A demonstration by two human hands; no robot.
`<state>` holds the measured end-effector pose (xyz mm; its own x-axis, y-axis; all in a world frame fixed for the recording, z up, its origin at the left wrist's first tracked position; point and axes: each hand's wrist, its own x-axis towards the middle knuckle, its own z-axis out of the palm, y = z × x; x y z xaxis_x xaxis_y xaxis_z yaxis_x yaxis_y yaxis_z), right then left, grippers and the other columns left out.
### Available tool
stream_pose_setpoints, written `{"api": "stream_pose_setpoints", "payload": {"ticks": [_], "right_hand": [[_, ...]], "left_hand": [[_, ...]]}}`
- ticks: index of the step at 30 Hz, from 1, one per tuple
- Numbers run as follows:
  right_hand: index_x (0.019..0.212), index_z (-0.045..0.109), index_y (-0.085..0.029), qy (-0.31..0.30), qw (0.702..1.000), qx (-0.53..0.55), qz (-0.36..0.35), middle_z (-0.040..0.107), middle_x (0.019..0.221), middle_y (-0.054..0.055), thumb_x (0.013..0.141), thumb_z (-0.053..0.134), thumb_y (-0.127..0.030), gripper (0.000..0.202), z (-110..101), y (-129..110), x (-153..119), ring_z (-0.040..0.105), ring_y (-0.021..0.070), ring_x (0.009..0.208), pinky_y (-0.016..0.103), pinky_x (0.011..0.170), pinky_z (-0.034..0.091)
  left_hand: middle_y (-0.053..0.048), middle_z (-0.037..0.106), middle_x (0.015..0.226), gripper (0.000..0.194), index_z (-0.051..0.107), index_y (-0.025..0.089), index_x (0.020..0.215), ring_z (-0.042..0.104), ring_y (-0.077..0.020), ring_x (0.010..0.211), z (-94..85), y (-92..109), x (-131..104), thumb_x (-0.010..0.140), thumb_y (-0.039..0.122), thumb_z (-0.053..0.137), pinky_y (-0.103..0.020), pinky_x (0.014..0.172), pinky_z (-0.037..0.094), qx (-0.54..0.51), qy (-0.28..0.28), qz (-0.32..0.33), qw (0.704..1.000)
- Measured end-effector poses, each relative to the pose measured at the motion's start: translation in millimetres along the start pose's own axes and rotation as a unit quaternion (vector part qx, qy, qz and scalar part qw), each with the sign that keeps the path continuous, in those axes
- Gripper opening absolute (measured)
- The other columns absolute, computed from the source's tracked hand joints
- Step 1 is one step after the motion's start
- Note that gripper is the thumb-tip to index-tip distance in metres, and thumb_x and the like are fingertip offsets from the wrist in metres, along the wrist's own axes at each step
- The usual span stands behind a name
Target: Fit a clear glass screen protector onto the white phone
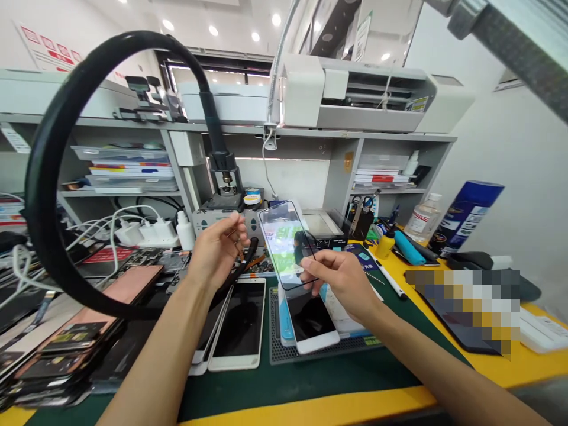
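My right hand pinches the lower right edge of a clear glass screen protector with a thin black border, held tilted in the air. Below it, a white-framed phone lies face up with a dark screen on a grey patterned mat. To the left of the glass, my left hand is raised with its fingers curled and thumb near the fingertips; whether something small is between them is hidden. Another white phone lies face up beside the mat.
A black ring-shaped arm arches at the left, above stacked phone parts. Bottles, a blue spray can and a dark tablet-like slab are at the right. Shelves and a white machine stand behind.
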<state>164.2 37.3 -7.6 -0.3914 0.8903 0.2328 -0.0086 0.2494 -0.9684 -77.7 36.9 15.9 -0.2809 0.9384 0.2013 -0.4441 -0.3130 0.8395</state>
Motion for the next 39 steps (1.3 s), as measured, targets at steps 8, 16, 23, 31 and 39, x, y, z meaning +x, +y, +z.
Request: {"api": "stream_pose_setpoints", "payload": {"ticks": [8,16,23,31,39], "right_hand": [[0.079,0.075,-0.016,0.002,1.0,0.01,0.001,0.073,0.074,0.007,0.081,0.076,-0.052,0.036,5,-7,-2,0.066,0.0171,0.061,0.027,0.052,0.053],[0.075,0.073,-0.016,-0.011,1.0,-0.011,0.005,0.073,0.071,0.007,0.08,0.077,-0.053,0.037,6,-7,-3,0.065,0.0162,0.057,0.028,0.053,0.054],[0.074,0.074,-0.016,-0.029,0.999,-0.033,0.003,0.075,0.073,0.009,0.082,0.075,-0.051,0.036,7,-5,-5,0.064,0.0168,0.059,0.029,0.054,0.054],[0.074,0.074,-0.015,-0.041,0.998,-0.057,0.003,0.073,0.072,0.008,0.084,0.074,-0.052,0.038,7,-7,-7,0.063,0.0155,0.059,0.027,0.056,0.053],[0.078,0.073,-0.015,-0.027,0.999,-0.037,0.009,0.074,0.074,0.008,0.083,0.074,-0.053,0.038,8,-6,-8,0.065,0.0161,0.061,0.027,0.057,0.053]], "left_hand": [[-0.008,0.073,0.086,0.041,0.076,0.015,0.1,0.066,-0.0192,0.074,16.8,-15,-16,0.068,0.038,0.089,-0.033,0.07,0.053,0.123,-0.201,-0.066,0.97],[-0.008,0.075,0.084,0.025,0.079,0.015,0.081,0.067,-0.0199,0.078,21.3,-21,-18,0.07,0.036,0.088,-0.035,0.076,0.05,0.119,-0.154,-0.05,0.98],[-0.003,0.07,0.074,0.022,0.074,0.016,0.069,0.062,-0.0138,0.068,7.8,-8,-7,0.07,0.033,0.087,-0.029,0.069,0.05,0.061,-0.076,0.007,0.995],[0.0,0.064,0.067,0.021,0.072,0.014,0.071,0.057,-0.0104,0.06,4.2,-4,-5,0.073,0.031,0.084,-0.024,0.062,0.049,0.016,-0.044,0.047,0.998],[-0.003,0.067,0.081,0.035,0.073,0.014,0.083,0.06,-0.0127,0.066,4.9,3,-8,0.073,0.046,0.082,-0.027,0.062,0.051,0.01,-0.058,0.046,0.997]]}}
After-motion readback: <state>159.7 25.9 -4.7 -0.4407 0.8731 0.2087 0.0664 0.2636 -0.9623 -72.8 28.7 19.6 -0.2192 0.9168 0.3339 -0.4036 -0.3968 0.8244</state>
